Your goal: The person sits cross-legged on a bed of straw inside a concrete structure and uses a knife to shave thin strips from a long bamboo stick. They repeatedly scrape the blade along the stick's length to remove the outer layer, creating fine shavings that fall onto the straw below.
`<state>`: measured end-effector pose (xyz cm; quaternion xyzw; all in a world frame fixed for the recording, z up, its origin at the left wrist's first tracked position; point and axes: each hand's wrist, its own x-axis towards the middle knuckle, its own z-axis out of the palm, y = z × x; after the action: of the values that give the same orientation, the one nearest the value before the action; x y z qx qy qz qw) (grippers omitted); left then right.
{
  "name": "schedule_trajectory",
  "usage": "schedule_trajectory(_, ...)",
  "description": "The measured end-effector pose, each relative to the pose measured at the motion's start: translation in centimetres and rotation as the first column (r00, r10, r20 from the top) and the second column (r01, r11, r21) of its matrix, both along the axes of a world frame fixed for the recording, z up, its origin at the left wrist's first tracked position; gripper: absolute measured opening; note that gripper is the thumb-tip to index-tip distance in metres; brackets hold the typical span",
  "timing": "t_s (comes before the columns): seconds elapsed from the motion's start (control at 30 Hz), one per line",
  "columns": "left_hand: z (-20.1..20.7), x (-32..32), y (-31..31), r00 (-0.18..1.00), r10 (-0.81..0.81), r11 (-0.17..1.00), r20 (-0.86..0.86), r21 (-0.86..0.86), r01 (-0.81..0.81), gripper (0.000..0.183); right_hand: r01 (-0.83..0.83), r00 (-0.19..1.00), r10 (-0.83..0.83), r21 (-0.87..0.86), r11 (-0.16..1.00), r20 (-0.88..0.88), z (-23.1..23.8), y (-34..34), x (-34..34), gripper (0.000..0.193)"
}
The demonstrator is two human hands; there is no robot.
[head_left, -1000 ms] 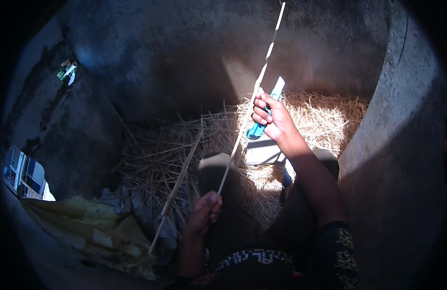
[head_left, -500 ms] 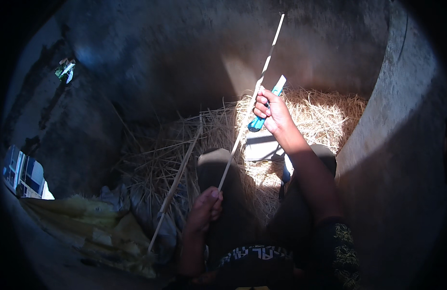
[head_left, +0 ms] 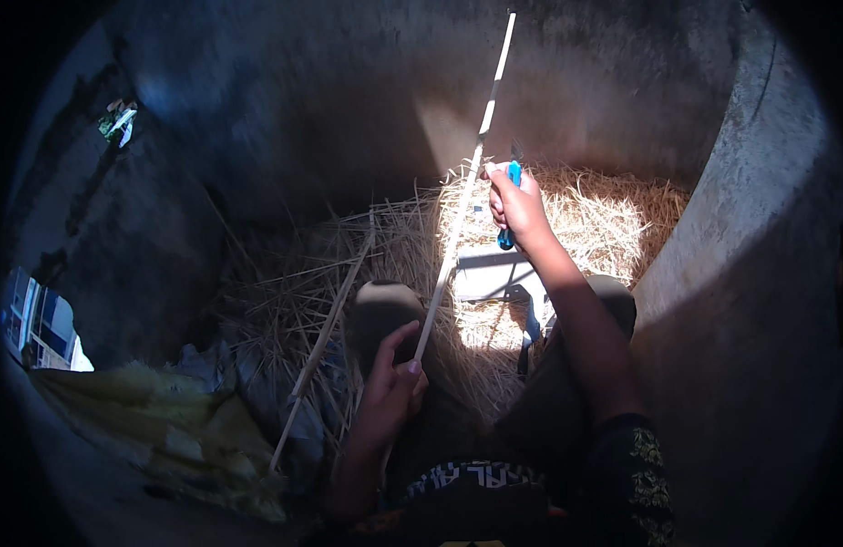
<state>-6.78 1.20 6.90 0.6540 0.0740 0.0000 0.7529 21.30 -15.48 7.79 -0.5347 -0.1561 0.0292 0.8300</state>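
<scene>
A long, pale, thin stick slants up and away from my lap toward the dark wall. Its lower end is gripped in my left hand, thumb pressed on it and index finger stretched out alongside. Farther up, in the sunlight, my right hand is wrapped round a blue utility knife, its dark-looking blade pointing up. The fingertips of that hand are close against the stick; whether they pinch it I cannot tell.
Straw-like shavings heap up beyond my knees, with a pale flat block among them. Another long strip leans at the left, near a yellowish sheet. A curved grey wall closes in the right side.
The knife has turned in my right hand, its blade now edge-on and darker. My left index finger has straightened off the stick. The stick has shifted slightly left in view.
</scene>
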Motion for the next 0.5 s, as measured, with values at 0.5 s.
schedule_trajectory(0.5, 7.4, 9.9, 5.2, 0.801, -0.445, 0.888, 0.401, 0.083, 0.451, 0.026, -0.005, 0.685, 0.053, 0.069, 0.998, -0.727, -7.7, -5.2, 2.8, 0.016)
